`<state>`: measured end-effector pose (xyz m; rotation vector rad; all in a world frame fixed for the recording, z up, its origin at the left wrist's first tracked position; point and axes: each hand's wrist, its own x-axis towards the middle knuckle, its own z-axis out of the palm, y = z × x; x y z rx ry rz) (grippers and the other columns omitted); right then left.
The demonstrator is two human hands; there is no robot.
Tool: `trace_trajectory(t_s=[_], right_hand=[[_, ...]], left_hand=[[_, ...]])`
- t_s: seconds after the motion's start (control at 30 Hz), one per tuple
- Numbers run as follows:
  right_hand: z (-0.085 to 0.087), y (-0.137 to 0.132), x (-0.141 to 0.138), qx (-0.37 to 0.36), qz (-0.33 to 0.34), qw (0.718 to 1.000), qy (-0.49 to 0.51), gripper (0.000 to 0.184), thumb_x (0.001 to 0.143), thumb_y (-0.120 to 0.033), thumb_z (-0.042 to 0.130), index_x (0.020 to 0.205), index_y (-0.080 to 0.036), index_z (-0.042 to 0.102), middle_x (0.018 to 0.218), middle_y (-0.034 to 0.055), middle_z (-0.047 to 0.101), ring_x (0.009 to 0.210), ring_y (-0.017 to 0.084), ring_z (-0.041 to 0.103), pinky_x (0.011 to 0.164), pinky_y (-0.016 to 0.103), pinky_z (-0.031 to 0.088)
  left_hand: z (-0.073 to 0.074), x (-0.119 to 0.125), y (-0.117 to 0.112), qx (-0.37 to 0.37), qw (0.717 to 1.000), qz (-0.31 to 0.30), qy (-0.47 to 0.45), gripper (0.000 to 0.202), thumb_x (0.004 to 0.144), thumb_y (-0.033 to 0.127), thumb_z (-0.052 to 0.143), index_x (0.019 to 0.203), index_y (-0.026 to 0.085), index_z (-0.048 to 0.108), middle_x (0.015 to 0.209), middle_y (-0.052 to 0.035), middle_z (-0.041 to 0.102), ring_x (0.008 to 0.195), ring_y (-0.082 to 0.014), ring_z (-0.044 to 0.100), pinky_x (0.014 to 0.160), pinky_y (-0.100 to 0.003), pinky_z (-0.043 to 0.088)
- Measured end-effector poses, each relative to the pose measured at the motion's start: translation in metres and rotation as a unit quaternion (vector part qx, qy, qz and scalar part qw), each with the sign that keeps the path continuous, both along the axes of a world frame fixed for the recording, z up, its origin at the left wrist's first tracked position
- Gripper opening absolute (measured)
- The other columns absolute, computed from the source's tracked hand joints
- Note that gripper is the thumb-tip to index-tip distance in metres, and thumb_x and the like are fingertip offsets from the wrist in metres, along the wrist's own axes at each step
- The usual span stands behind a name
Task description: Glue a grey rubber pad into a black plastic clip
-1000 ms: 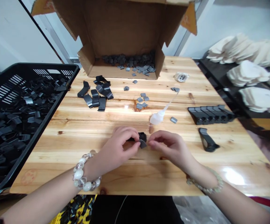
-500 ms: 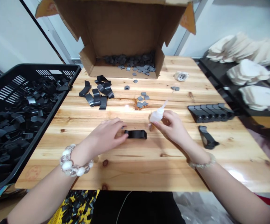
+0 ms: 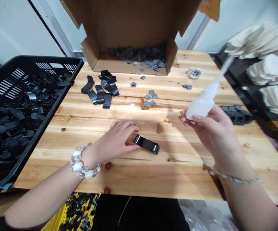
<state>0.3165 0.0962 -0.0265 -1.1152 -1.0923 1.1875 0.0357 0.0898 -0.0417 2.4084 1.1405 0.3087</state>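
Note:
My right hand (image 3: 216, 131) grips a translucent white squeeze bottle (image 3: 200, 106) with a long thin nozzle, raised over the right part of the table, nozzle pointing up and right. My left hand (image 3: 116, 139) rests on the wood, thumb and fingers apart, around the left end of a curved black plastic piece (image 3: 147, 144). The thumb tip is at the near edge of that piece; whether it presses on it I cannot tell. Beyond the hands lie several small grey pads (image 3: 150, 103) and a group of curved black pieces (image 3: 100, 93).
A cardboard box (image 3: 134, 69) holding many grey pads stands at the back. To the left is a black crate (image 3: 77, 69) full of black parts. Joined black pieces (image 3: 237, 114) sit at right, partly behind my hand. A clear tape roll (image 3: 194, 73) lies farther back.
My right hand has lifted the bottle up and to the right, closer to the camera. The black piece by my left hand has turned, its right end now nearer me.

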Motion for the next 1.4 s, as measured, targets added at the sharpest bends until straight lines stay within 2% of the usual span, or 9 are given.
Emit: trace_trajectory(t_s=[0.17, 0.3, 0.47, 0.57, 0.67, 0.83, 1.03, 1.23, 1.4], right_hand=[[0.002, 0.003, 0.0, 0.01, 0.014, 0.998, 0.056, 0.016, 0.076, -0.028, 0.071, 0.089, -0.025, 0.064, 0.081, 0.0009, 0.064, 0.064, 0.012, 0.056, 0.056, 0.025, 0.048], [0.001, 0.007, 0.003, -0.016, -0.012, 0.991, 0.132, 0.019, 0.071, -0.032, 0.076, 0.083, -0.023, 0.066, 0.077, -0.0008, 0.06, 0.058, 0.009, 0.05, 0.047, 0.021, 0.044], [-0.001, 0.006, 0.004, -0.013, -0.053, 0.992, 0.113, 0.022, 0.073, -0.037, 0.075, 0.081, -0.021, 0.064, 0.065, -0.0023, 0.057, 0.047, 0.007, 0.045, 0.037, 0.018, 0.036], [-0.004, 0.001, -0.004, 0.003, -0.025, 0.997, 0.067, 0.026, 0.075, -0.04, 0.073, 0.08, -0.018, 0.062, 0.066, -0.0007, 0.06, 0.044, 0.006, 0.043, 0.038, 0.019, 0.036], [-0.007, -0.002, -0.014, 0.03, -0.028, 0.997, 0.065, 0.025, 0.073, -0.035, 0.076, 0.082, -0.018, 0.06, 0.066, -0.0017, 0.059, 0.043, 0.006, 0.043, 0.04, 0.02, 0.034], [-0.002, -0.007, -0.024, 0.064, -0.031, 0.994, 0.082, 0.023, 0.07, -0.027, 0.078, 0.078, -0.021, 0.058, 0.068, -0.0027, 0.059, 0.045, 0.005, 0.04, 0.044, 0.021, 0.033], [0.004, -0.016, -0.025, 0.068, -0.014, 0.995, 0.068, 0.015, 0.074, -0.019, 0.074, 0.084, -0.017, 0.062, 0.075, 0.0015, 0.061, 0.052, 0.005, 0.045, 0.047, 0.019, 0.035], [0.0, -0.023, -0.021, 0.103, -0.042, 0.993, 0.025, 0.016, 0.073, -0.021, 0.076, 0.085, -0.017, 0.066, 0.067, -0.0003, 0.058, 0.051, 0.007, 0.048, 0.044, 0.02, 0.038], [-0.003, -0.027, -0.016, 0.125, -0.05, 0.99, -0.045, 0.022, 0.068, -0.028, 0.08, 0.086, -0.018, 0.07, 0.079, 0.0031, 0.063, 0.066, 0.014, 0.058, 0.054, 0.027, 0.045]], left_hand=[[-0.007, 0.003, -0.002, 0.031, 0.998, 0.05, 0.016, 0.032, 0.086, 0.051, 0.058, 0.088, 0.019, 0.056, 0.097, -0.003, 0.058, 0.098, -0.0218, 0.052, 0.093, -0.04, 0.034], [-0.014, 0.01, -0.005, 0.009, 0.999, 0.031, -0.004, 0.013, 0.093, 0.032, 0.052, 0.092, 0.02, 0.058, 0.098, -0.0021, 0.059, 0.101, -0.0203, 0.052, 0.094, -0.04, 0.033], [-0.014, 0.016, -0.007, -0.015, 1.0, 0.012, -0.023, 0.013, 0.094, 0.029, 0.048, 0.095, 0.021, 0.059, 0.102, -0.0023, 0.059, 0.103, -0.0198, 0.052, 0.097, -0.04, 0.032], [-0.005, 0.012, -0.008, -0.022, 0.999, 0.024, -0.016, 0.019, 0.094, 0.036, 0.049, 0.098, 0.02, 0.058, 0.104, -0.0027, 0.058, 0.105, -0.0197, 0.05, 0.097, -0.039, 0.031], [0.009, 0.005, -0.01, -0.026, 0.998, 0.045, 0.026, 0.034, 0.09, 0.052, 0.051, 0.085, 0.019, 0.057, 0.092, -0.0013, 0.058, 0.096, -0.0203, 0.052, 0.091, -0.039, 0.03], [0.02, 0.008, -0.022, -0.055, 0.995, -0.021, 0.079, 0.051, 0.081, 0.068, 0.052, 0.068, 0.018, 0.052, 0.075, 0.0018, 0.057, 0.077, -0.0177, 0.051, 0.086, -0.039, 0.026], [0.012, 0.017, -0.033, -0.049, 0.996, -0.049, 0.06, 0.043, 0.091, 0.055, 0.047, 0.07, 0.018, 0.055, 0.075, 0.0009, 0.057, 0.077, -0.0165, 0.05, 0.087, -0.037, 0.026], [0.012, 0.021, -0.034, -0.07, 0.995, -0.033, 0.056, 0.041, 0.092, 0.043, 0.047, 0.06, 0.017, 0.049, 0.066, 0.0029, 0.052, 0.07, -0.0138, 0.047, 0.087, -0.036, 0.026], [0.014, 0.02, -0.034, -0.097, 0.993, -0.03, 0.066, 0.039, 0.092, 0.035, 0.045, 0.058, 0.017, 0.051, 0.063, 0.0031, 0.053, 0.068, -0.0125, 0.047, 0.087, -0.035, 0.027]])
